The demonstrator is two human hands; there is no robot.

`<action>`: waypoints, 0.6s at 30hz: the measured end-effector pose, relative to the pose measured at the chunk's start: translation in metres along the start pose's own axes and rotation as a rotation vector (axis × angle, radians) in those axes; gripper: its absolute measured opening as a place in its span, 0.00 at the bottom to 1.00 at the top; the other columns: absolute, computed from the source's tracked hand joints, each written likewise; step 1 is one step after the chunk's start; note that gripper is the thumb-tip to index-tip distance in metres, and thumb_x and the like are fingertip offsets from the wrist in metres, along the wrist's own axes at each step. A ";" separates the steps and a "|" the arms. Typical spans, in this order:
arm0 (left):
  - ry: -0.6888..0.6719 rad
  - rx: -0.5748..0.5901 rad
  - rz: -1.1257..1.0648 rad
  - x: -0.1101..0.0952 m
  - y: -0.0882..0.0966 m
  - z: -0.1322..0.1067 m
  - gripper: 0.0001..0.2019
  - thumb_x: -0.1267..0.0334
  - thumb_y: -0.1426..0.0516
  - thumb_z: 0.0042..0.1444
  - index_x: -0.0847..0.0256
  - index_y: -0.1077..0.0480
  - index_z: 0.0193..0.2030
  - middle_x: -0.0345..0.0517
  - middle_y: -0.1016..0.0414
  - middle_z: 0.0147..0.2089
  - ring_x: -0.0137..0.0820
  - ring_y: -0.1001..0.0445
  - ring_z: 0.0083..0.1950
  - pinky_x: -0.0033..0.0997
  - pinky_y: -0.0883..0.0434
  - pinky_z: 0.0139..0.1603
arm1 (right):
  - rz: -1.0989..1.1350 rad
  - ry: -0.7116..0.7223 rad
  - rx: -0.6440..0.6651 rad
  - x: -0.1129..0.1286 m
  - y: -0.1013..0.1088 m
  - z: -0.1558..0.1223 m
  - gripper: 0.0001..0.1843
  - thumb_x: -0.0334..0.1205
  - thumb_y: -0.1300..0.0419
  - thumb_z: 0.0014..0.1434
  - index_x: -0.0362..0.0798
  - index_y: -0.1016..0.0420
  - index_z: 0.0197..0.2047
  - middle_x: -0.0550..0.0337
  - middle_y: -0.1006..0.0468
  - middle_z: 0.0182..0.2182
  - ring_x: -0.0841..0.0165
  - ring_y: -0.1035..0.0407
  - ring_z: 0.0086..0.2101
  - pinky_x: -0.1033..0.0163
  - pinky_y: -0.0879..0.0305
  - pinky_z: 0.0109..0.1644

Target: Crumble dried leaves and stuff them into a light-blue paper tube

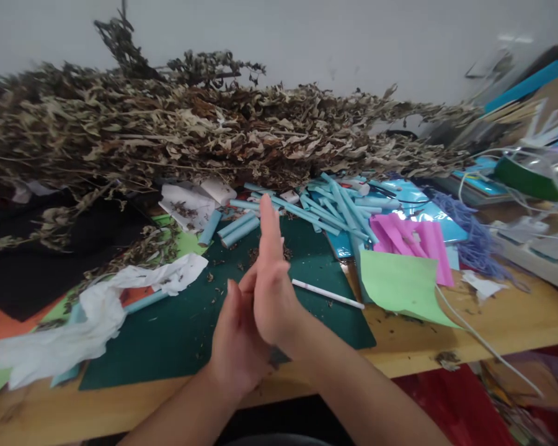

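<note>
My two hands meet palm against palm above the dark green cutting mat. My right hand [274, 291] is held on edge, its fingers straight and stretched forward. My left hand [237, 341] sits lower and leans against it, thumb up, its fingers slightly cupped and partly covered by the right. Whether anything lies between the palms is hidden. Crumbs of dried leaf dot the cutting mat [167, 347] around them. Just right of my hands lies a thin white stick [328, 293]. Short rolled blue paper tubes [239, 229] rest beyond my fingertips.
Dried leafy stalks [214, 130] are heaped along the wall. More blue paper tubes [339, 207], pink paper strips [411, 238] and a green sheet [400, 279] lie right. Crumpled white tissue [102, 303] is left. A white cord [488, 347] hangs over the wooden table edge [413, 359].
</note>
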State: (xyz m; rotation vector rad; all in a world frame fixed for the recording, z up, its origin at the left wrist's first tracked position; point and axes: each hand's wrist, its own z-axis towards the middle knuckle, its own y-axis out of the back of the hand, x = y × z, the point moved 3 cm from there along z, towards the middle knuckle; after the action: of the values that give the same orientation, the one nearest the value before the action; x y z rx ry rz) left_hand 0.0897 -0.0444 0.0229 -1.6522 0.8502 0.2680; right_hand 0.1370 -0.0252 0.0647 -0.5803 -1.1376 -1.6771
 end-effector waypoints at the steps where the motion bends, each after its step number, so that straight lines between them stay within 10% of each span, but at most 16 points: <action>1: 0.029 -0.061 -0.075 0.001 0.002 -0.002 0.22 0.48 0.57 0.53 0.60 0.34 0.45 0.48 0.31 0.47 0.39 0.36 0.52 0.37 0.36 0.49 | 0.122 -0.075 -0.069 -0.005 0.003 0.006 0.34 0.60 0.77 0.53 0.59 0.73 0.61 0.61 0.55 0.59 0.55 0.55 0.56 0.45 0.53 0.53; 6: 0.078 -0.316 -0.348 0.000 0.017 -0.008 0.11 0.61 0.53 0.53 0.64 0.34 0.34 0.49 0.28 0.37 0.33 0.28 0.40 0.30 0.31 0.39 | 0.494 -0.231 -0.167 -0.034 0.025 0.021 0.38 0.60 0.85 0.49 0.58 0.68 0.60 0.54 0.49 0.57 0.61 0.50 0.55 0.47 0.44 0.47; 12: 0.057 -0.294 -0.374 -0.015 0.040 -0.010 0.10 0.68 0.54 0.52 0.65 0.37 0.39 0.50 0.30 0.42 0.34 0.28 0.44 0.30 0.31 0.41 | 0.928 -0.341 -0.478 -0.062 0.080 0.029 0.32 0.62 0.70 0.52 0.55 0.34 0.42 0.53 0.32 0.44 0.59 0.35 0.43 0.46 0.39 0.39; 18: 0.016 -0.216 -0.006 -0.030 0.044 -0.005 0.10 0.76 0.53 0.52 0.64 0.38 0.39 0.51 0.31 0.46 0.30 0.28 0.44 0.27 0.31 0.40 | 0.992 -0.258 -0.573 -0.068 0.089 0.045 0.31 0.57 0.70 0.56 0.51 0.30 0.33 0.58 0.30 0.29 0.67 0.32 0.30 0.57 0.37 0.31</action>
State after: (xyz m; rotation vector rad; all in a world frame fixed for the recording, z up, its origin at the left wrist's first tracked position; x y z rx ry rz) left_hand 0.0379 -0.0394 0.0086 -1.8597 0.8515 0.3525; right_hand 0.2386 0.0397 0.0673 -1.4682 -0.3501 -1.0199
